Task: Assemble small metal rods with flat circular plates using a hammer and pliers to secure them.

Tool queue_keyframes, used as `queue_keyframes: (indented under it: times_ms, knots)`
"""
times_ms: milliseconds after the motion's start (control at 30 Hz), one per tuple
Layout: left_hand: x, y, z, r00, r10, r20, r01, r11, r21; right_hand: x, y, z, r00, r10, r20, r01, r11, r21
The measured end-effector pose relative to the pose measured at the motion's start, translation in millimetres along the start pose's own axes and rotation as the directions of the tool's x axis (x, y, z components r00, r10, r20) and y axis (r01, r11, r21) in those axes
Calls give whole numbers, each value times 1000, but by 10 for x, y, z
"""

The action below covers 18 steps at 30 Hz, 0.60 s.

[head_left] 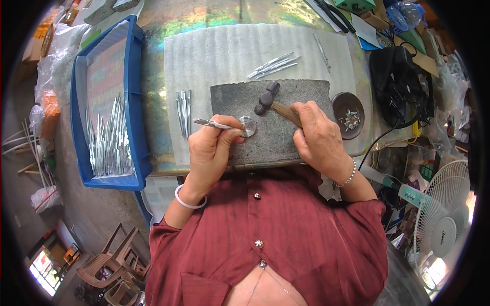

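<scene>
Nearest of all, my maroon shirt fills six o'clock. Up toward ten, my left hand is pinching a silver rod between thumb and fingers, beside a round metal disc on the grey slab; whether they touch, I can't tell. The rod looks light, stiff, perhaps slippery, hardly fragile; I'd grip it mid-length. Near three, my right hand wraps the hammer by its wooden handle, head toward one. Lettering marks the fan at four; none shows on the rod.
</scene>
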<state>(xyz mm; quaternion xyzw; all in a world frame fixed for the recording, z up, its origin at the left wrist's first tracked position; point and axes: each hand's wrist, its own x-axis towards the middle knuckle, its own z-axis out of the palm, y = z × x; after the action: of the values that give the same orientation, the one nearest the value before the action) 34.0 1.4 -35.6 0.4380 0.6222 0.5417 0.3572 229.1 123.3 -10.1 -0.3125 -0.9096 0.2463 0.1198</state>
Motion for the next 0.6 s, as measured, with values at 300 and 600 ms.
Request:
queue_keyframes:
  times_ms: [300,600]
  knots:
    - [26,5,36,948,316,42,-311,888,337,12,25,-29,1000,6,8,-6,994,107]
    - [-35,145,83,901,411,140,-414,713,566,257,-461,-204,979,-179,101,58,713,698]
